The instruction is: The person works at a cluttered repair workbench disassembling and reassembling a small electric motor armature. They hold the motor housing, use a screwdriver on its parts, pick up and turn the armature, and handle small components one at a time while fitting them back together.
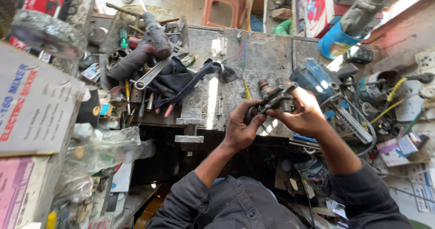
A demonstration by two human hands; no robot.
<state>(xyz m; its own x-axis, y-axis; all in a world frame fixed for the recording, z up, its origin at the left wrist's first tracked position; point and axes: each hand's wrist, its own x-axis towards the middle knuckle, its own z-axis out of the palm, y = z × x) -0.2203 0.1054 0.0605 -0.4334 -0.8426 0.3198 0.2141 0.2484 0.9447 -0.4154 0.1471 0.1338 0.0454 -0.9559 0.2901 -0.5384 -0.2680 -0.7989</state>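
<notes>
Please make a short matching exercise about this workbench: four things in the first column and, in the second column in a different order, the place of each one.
1. rotary hammer drill
2. plastic stool
3. metal part
4. blue power tool

a. on the floor beyond the bench
b. lying at the bench's far left
c. held in both hands
d. on the bench just beyond the right hand

Pairs: 1-b, 2-a, 3-c, 4-d

Your left grip (239, 128) and right grip (304, 115) cover most of the dark metal part (273, 100), so you cannot tell its full shape. The cardboard box (31, 106) is cut off at the left edge. The small bits on the surface (258, 52) are too small to tell.
</notes>
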